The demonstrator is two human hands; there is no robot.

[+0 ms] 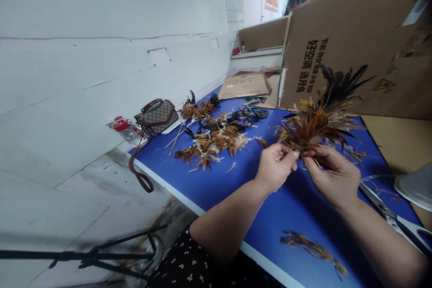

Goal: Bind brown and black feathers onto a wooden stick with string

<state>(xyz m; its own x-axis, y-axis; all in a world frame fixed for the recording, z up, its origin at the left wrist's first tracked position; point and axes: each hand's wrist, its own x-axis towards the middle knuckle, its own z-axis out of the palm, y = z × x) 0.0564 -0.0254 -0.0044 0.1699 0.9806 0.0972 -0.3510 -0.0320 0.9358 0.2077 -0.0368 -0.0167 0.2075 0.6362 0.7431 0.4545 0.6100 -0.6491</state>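
Note:
A bushy bundle of brown, orange and black feathers (315,121) rises above the blue table, held at its base by both hands. My left hand (276,166) pinches the lower left of the base. My right hand (332,173) grips it from the right, thumb and fingers closed together. What lies between the fingertips is partly hidden by the feathers. Below the hands, a thin feather strand (313,249) rests on the table. Scissors (388,216) lie beside my right forearm, which covers part of them.
A heap of loose feathers (219,139) spreads over the blue table (189,186). At the far left stand a patterned handbag (157,117) and a red-capped bottle (126,130). A large cardboard box (357,49) closes off the back right. A black tripod (91,256) stands by the table's lower left.

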